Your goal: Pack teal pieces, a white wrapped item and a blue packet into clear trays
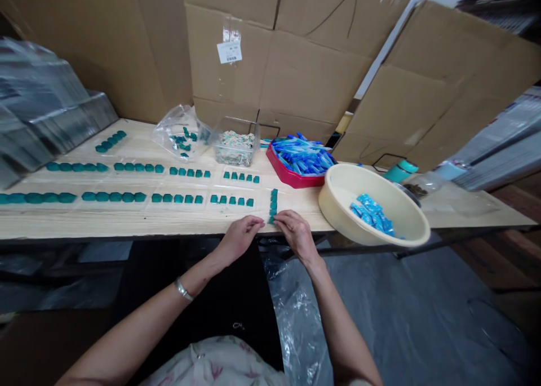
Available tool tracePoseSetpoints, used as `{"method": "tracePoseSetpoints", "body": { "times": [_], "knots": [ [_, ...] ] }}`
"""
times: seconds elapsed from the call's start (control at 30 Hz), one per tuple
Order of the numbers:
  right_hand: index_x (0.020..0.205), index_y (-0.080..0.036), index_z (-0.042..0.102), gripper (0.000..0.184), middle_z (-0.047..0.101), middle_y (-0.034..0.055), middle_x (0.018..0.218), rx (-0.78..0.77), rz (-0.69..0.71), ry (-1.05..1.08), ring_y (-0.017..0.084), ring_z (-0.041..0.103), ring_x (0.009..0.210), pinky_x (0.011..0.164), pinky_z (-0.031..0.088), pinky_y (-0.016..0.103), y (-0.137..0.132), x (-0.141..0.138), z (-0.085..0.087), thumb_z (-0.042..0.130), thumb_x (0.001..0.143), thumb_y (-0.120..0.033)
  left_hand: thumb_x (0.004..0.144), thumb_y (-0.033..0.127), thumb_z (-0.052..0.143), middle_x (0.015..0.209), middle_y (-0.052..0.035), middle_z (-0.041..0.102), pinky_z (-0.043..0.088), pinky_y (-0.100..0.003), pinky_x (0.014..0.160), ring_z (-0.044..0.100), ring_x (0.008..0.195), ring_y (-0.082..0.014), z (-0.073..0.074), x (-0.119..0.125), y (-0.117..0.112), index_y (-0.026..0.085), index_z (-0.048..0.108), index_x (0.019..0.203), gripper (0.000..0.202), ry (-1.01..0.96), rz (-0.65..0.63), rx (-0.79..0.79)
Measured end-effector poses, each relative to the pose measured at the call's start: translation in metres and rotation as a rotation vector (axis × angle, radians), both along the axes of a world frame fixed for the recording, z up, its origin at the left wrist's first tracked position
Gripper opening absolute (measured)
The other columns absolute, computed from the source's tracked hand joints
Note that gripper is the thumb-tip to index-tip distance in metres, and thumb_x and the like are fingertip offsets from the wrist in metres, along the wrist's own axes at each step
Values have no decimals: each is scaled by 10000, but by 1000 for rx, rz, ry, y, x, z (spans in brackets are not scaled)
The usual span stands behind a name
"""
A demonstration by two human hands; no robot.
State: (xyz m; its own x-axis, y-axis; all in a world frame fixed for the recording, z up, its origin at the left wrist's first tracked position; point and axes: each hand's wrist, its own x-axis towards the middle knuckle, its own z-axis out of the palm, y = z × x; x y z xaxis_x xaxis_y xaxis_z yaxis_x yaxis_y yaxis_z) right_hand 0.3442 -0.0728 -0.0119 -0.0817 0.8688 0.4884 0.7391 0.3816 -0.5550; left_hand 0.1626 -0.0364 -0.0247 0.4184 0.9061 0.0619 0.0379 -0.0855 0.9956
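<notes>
A short column of green faceted pieces (pixel 274 199) lies on a clear sheet at the table's front edge. My right hand (pixel 296 231) pinches at its lower end, fingertips on the lowest green piece (pixel 271 220). Just left of the column, my left hand (pixel 242 236) has its thumb and fingers pressed together near the sheet's corner; whether anything is between them cannot be made out. To the left, two long rows of green pieces (pixel 176 199) lie on clear sheets, with a shorter group (pixel 110 141) behind them.
Behind the rows stand a plastic bag (pixel 175 128) of green pieces and a clear box (pixel 234 143) of small pale pieces. A red tray (pixel 291 177) holds blue sticks. At right, a cream basin (pixel 338 217) contains blue packets (pixel 372 212). Cardboard (pixel 304 76) walls the back.
</notes>
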Motion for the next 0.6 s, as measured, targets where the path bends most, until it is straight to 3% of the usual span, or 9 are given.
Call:
{"method": "tracePoseSetpoints", "body": {
  "times": [0.07, 0.17, 0.27, 0.33, 0.4, 0.47, 0.53, 0.6],
  "knots": [
    [950, -228, 680, 199, 624, 73, 908, -3, 11, -66, 203, 577, 873, 791, 475, 341, 3, 0, -2, 498, 870, -225, 800, 287, 550, 911, -64, 690, 442, -270, 822, 622, 887, -180, -5, 0, 1, 196, 671, 872, 167, 67, -34, 74],
    [958, -215, 673, 229, 622, 81, 907, -36, 45, -184, 208, 555, 867, 772, 469, 339, 3, -3, 0, 458, 884, -190, 809, 281, 535, 921, -66, 688, 441, -277, 830, 614, 902, -185, -6, 0, 2, 198, 674, 880, 177, 94, -71, 102],
    [951, -203, 663, 239, 620, 94, 914, -88, 73, -310, 223, 529, 874, 761, 463, 348, 3, -6, 2, 445, 874, -139, 787, 284, 571, 876, -69, 683, 464, -235, 676, 609, 780, -157, -1, 0, 1, 185, 664, 840, 146, 34, -78, 21],
    [977, -207, 649, 253, 615, 97, 926, -103, 82, -352, 230, 522, 888, 765, 464, 355, 2, -7, 1, 439, 868, -118, 777, 306, 591, 870, -68, 670, 391, -186, 456, 539, 563, -96, 6, -2, 0, 170, 638, 837, 156, -70, -93, -141],
    [1038, -217, 623, 279, 605, 96, 963, -74, 81, -334, 227, 529, 913, 786, 469, 361, 0, -7, -1, 423, 872, -114, 784, 321, 591, 862, -60, 643, 245, -156, 336, 394, 417, -33, 13, -7, 3, 154, 611, 856, 183, -269, -106, -369],
    [1114, -220, 582, 296, 581, 106, 1046, -1, 32, -261, 226, 534, 969, 831, 469, 373, -3, -6, -4, 424, 879, -133, 806, 301, 569, 786, -42, 600, 185, -139, 314, 312, 382, -7, 21, -12, 12, 132, 589, 847, 175, -529, -100, -636],
    [1150, -213, 555, 297, 551, 121, 1113, 88, -57, -158, 225, 534, 1018, 864, 469, 380, -5, -6, -6, 446, 879, -158, 838, 240, 517, 681, -20, 540, 211, -132, 317, 314, 386, -10, 29, -17, 27, 109, 568, 804, 144, -767, -44, -871],
    [1115, -214, 570, 265, 557, 117, 1099, 159, -113, -68, 215, 550, 1008, 861, 479, 371, -5, -8, -7, 459, 879, -166, 855, 172, 466, 638, -18, 510, 278, -137, 340, 359, 411, -26, 39, -21, 49, 104, 545, 765, 138, -909, 46, -959]
  ]
}}
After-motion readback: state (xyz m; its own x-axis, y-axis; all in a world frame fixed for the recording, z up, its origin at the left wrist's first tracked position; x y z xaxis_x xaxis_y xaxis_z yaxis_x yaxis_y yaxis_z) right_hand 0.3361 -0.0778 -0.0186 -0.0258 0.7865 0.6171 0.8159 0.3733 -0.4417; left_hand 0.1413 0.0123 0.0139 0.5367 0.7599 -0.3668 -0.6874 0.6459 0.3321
